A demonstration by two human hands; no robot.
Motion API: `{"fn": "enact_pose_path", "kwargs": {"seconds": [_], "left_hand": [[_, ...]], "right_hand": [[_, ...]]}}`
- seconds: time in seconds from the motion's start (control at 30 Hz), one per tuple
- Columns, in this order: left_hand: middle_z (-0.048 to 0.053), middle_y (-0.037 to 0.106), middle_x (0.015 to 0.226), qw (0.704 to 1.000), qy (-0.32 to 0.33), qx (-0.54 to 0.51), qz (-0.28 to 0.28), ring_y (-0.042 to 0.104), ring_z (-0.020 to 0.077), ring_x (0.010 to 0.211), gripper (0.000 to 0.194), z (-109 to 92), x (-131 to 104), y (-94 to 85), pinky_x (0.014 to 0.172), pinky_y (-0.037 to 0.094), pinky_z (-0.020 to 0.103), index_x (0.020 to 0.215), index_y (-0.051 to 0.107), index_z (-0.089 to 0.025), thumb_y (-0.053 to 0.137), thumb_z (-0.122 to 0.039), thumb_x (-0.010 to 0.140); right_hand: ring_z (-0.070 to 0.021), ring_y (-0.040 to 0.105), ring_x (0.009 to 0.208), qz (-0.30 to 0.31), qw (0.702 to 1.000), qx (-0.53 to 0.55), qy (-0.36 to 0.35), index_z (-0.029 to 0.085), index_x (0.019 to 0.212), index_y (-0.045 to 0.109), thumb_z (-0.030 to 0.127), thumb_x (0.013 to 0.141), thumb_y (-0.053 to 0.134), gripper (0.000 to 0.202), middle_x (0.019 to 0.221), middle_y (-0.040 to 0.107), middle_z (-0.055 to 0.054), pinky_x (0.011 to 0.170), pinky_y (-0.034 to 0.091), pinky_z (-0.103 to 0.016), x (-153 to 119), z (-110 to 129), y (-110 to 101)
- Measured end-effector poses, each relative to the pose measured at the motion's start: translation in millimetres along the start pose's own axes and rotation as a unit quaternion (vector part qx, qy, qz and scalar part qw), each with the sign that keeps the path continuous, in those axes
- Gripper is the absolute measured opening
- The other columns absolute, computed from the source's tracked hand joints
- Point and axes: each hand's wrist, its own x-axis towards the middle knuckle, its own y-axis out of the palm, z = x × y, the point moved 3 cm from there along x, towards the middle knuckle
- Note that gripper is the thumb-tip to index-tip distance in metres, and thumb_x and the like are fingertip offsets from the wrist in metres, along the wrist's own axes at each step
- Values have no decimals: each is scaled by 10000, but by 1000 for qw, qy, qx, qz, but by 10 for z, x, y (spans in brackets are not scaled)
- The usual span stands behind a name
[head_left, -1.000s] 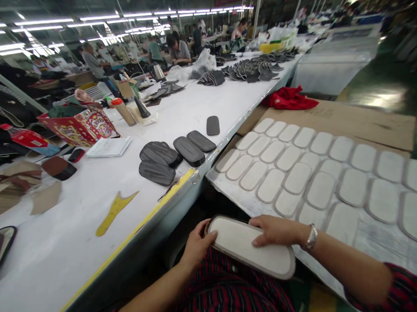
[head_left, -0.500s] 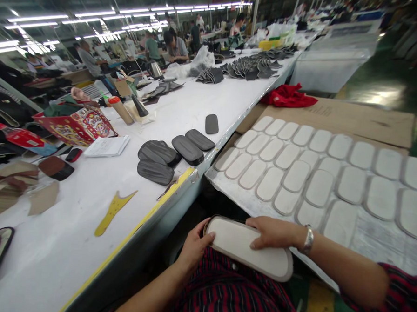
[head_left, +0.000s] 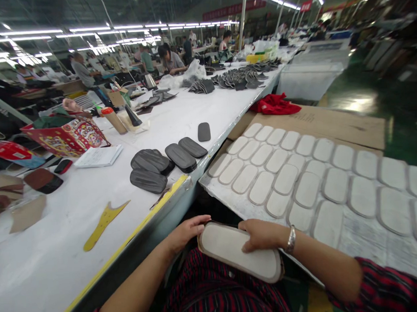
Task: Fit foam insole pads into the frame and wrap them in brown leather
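- Panel (head_left: pixel 230 250), long and rounded, pale-faced with a darker rim, held above the person's lap, its face up and its length slanting from ten o'clock down to four.
- The right hand (head_left: pixel 265 236), at two o'clock on it, grips the far long edge; the thumb presses the pale face and the other fingers are mostly hidden.
- The left hand (head_left: pixel 186 234), at ten o'clock, lies open beside the panel's upper end, fingers loosely stretched; whether they touch the edge cannot be told.
- A silver bracelet (head_left: pixel 291 239) circles the right wrist, at three o'clock.
- Beneath the panel is a striped shirt (head_left: pixel 222 292) in red and black.
- At two o'clock a board (head_left: pixel 363 236) bears rows of pale pieces (head_left: pixel 306 188), some overlapping.
- At one o'clock a red cloth (head_left: pixel 275 104) lies by the cardboard (head_left: pixel 339 121).
- At eleven o'clock dark grey pads (head_left: pixel 180 157) sit near the edge of a white table (head_left: pixel 67 191).
- Between nine and ten a yellow template (head_left: pixel 105 226) lies on the tabletop.
- Farther off, at ten, are a notebook (head_left: pixel 98 156) and a red box (head_left: pixel 67 135).
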Motion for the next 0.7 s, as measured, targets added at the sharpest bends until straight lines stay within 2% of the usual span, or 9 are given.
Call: {"fn": "enact_pose_path", "kwargs": {"seconds": [0.1,0.17,0.2,0.3,0.37,0.43,0.57,0.63,0.7], "left_hand": [[117,566,1166,991,30,114,-68,511,260,1077,523,-165,85,1,958,359,416,1175,528,-181,621,-373,698],[100,567,1152,955,108,250,-120,496,248,1081,416,-281,48,140,983,332,409,1120,565,-198,594,-329,727],[91,561,1156,931,156,310,-113,479,239,1095,364,-320,6,262,998,313,400,1105,572,-204,556,-315,759],[97,537,1188,867,240,437,14,456,258,1098,457,-278,-141,685,971,330,410,1186,505,-197,531,-390,773],[119,491,1248,831,235,498,78,434,308,1108,684,-162,-203,870,941,337,454,1286,393,-184,547,-534,718],[137,446,1293,805,221,542,97,399,342,1135,827,-53,-217,945,939,316,483,1333,313,-174,518,-635,678],[144,418,1314,777,208,585,100,354,341,1166,878,33,-195,972,965,272,468,1343,292,-164,536,-648,652],[143,413,1313,772,203,595,90,343,338,1167,904,10,-190,997,966,269,460,1350,277,-166,565,-638,635],[139,422,1292,769,200,604,71,348,330,1154,931,-36,-190,1041,961,271,454,1369,233,-191,583,-631,627]], "right_hand": [[-196,564,730,0,1000,-10,5,182,807,580,317,570,676,289,817,630,-29,530,325,-237,4,10,-7],[-198,567,722,3,1000,-19,12,176,821,586,323,571,674,303,812,630,-37,523,326,-238,12,18,-2],[-202,569,722,3,1000,-27,15,172,830,590,330,570,673,316,816,631,-44,523,329,-239,18,24,2],[-222,573,746,-1,998,-62,13,157,868,596,339,573,660,353,849,634,-75,542,346,-251,43,46,12],[-229,573,761,-5,997,-74,6,147,884,596,329,581,649,357,864,636,-88,560,359,-259,60,51,2],[-223,569,752,0,998,-60,-5,141,883,595,364,603,642,361,850,636,-83,569,374,-263,58,26,-27],[-164,563,654,14,994,106,-4,139,833,561,578,693,541,461,780,626,-53,516,412,-235,-101,-152,-109],[-140,580,624,-24,965,257,49,142,855,510,621,744,453,495,834,626,-67,494,452,-223,-278,-305,-117],[-137,609,615,-56,919,376,105,146,864,464,598,778,426,462,856,626,-88,501,497,-233,-490,-442,-43]]}}
